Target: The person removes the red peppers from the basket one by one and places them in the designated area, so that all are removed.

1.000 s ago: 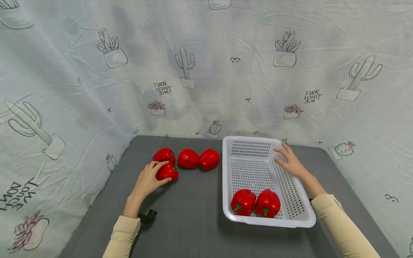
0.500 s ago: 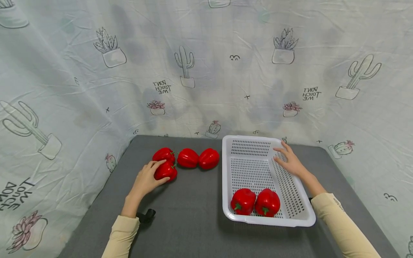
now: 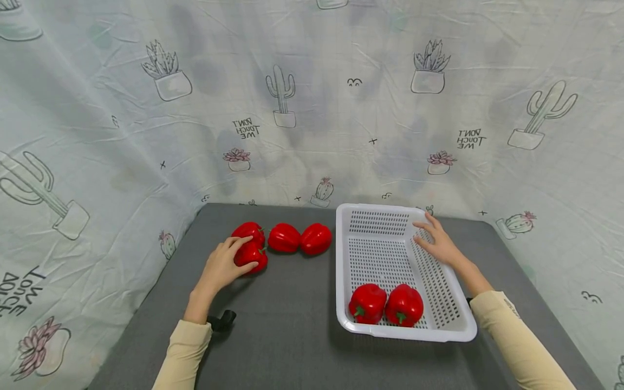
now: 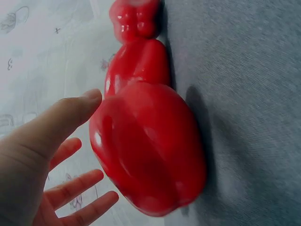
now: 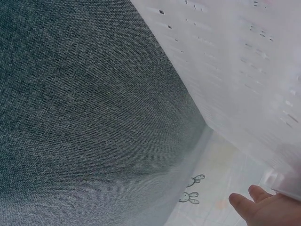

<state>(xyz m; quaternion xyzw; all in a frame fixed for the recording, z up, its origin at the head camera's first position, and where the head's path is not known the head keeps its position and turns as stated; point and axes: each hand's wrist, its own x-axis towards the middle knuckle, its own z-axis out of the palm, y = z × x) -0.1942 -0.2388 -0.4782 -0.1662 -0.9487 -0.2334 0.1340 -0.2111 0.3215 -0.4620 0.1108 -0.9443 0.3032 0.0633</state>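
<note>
My left hand (image 3: pixel 225 264) is over the nearer pepper of the left pair, a red bell pepper (image 3: pixel 254 258). In the left wrist view its fingers are spread, with the thumb tip right at the edge of that bell pepper (image 4: pixel 148 146) and the other fingertips standing off it. Another red bell pepper (image 3: pixel 249 232) lies directly behind it. At the right, my right hand (image 3: pixel 441 245) reaches across the right rim of a white perforated plastic basket (image 3: pixel 342 271), fingers extended. Inside the basket's near end sit two red bell peppers (image 3: pixel 368 304), their green stems facing me.
Two more red bell peppers, one on the left (image 3: pixel 284 238) and one on the right (image 3: pixel 316 239), lie side by side between the left pair and the basket. Grey cloth covers the table (image 3: pixel 287 330). A printed curtain (image 3: pixel 312 108) hangs behind and along both sides.
The nearer left pepper has shifted slightly back, closer to the one behind it. My left hand has risen a little off it, fingers loosened. The right hand and basket stay put.
</note>
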